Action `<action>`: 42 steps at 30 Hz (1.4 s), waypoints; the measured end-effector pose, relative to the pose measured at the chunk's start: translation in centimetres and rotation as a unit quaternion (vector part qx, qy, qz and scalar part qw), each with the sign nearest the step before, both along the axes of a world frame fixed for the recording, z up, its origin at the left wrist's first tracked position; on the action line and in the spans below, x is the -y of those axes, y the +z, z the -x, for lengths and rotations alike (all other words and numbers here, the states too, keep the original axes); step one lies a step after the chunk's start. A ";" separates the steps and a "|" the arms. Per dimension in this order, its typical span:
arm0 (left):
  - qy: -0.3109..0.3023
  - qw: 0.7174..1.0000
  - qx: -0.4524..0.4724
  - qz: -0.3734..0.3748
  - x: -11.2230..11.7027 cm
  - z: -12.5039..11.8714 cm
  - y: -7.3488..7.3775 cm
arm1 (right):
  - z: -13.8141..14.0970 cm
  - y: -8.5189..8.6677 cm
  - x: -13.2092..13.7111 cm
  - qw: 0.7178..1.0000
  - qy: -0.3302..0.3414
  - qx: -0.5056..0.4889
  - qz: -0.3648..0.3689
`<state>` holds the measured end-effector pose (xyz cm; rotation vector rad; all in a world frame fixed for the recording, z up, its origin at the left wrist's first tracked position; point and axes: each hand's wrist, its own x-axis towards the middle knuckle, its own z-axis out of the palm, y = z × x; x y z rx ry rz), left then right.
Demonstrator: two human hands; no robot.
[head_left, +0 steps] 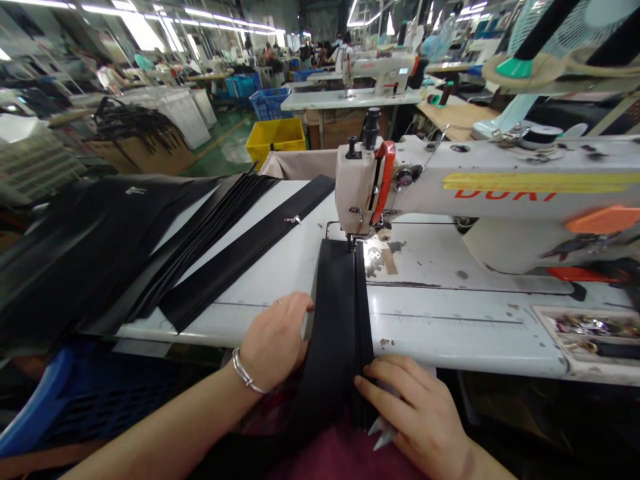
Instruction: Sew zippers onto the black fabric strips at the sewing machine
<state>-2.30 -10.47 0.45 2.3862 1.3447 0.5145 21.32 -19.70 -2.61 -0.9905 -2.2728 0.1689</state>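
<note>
A long black strip of material (336, 313) runs from under the needle of the sewing machine (365, 187) down over the table's front edge toward my lap. A narrower folded black band, apparently a zipper tape, lies along its right side. My left hand (277, 340), wearing a silver bangle, is curled at the strip's left edge, its fingertips partly hidden. My right hand (415, 407) has its fingertips on the right edge of the strip. Two pointed metal tips of thread snips (384, 435) stick out from under that palm.
Left on the table lie a black strip with a metal zipper pull (250, 250), stacked black strips (200, 247) and larger black pieces (75, 247). A blue basket (100, 400) stands below. A tray of small metal parts (595, 333) sits at right. A yellow crate (276, 137) is beyond.
</note>
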 end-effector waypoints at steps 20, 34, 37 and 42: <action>-0.369 0.919 -0.132 -0.042 -6.6 -1.1 -0.5 | 0.2 -0.9 0.0 0.997 0.015 -0.033 -0.069; -0.378 0.914 -0.139 -0.047 -8.0 -1.4 0.1 | 0.0 -0.4 -1.3 0.999 -0.014 -0.007 -0.041; -0.377 0.914 -0.140 -0.046 -8.2 -1.4 0.2 | 0.0 -0.7 -1.3 0.998 -0.034 -0.004 -0.056; -0.382 0.912 -0.143 -0.047 -8.9 -1.4 0.0 | -0.2 -0.9 -1.5 0.999 -0.012 -0.006 -0.050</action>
